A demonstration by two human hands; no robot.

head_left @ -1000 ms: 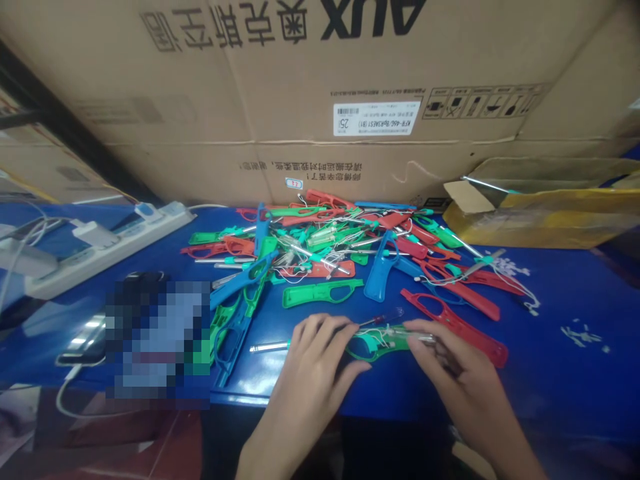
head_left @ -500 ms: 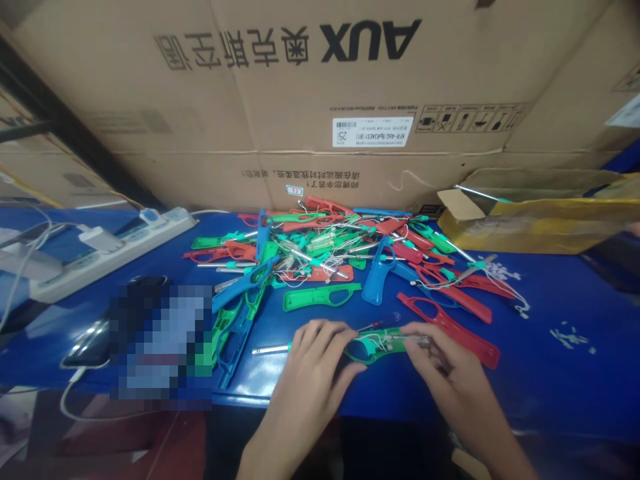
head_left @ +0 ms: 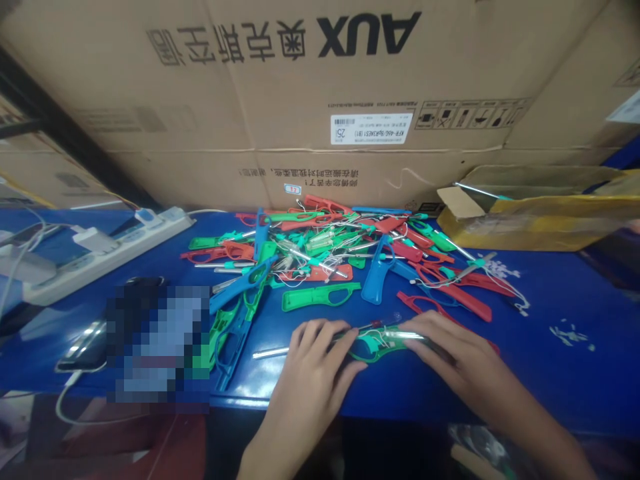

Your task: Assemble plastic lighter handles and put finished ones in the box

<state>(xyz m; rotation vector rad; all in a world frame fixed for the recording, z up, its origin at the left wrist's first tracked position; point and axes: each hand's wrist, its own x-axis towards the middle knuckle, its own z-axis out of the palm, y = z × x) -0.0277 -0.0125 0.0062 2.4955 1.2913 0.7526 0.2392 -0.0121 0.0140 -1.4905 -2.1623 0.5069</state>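
Observation:
My left hand [head_left: 320,353] is closed around the front part of a green lighter shell [head_left: 373,353], a long-nosed gas lighter half with its inside facing up. White wires and a teal part lie in the shell. A metal lighter tube [head_left: 270,352] sticks out to the left past my fingers. At the shell's right end, my right hand [head_left: 455,347] has its thumb and fingers around a shiny clear-looking piece [head_left: 406,335]; the fingertips are partly hidden. Just behind the shell lies a thin tool with a red and clear handle [head_left: 377,324]. A red lighter shell [head_left: 425,303] is partly covered by my right hand.
A heap of red, green and blue lighter shells [head_left: 320,290] with metal tubes and wires lies behind my hands. To the left are a power strip [head_left: 125,247] and a phone [head_left: 85,343]. An open carton [head_left: 525,223] stands right, before a large cardboard wall [head_left: 280,120].
My right hand has turned over the shell's right end, its fingers now covering more of the red shell. My left hand keeps its hold. The view has shifted slightly.

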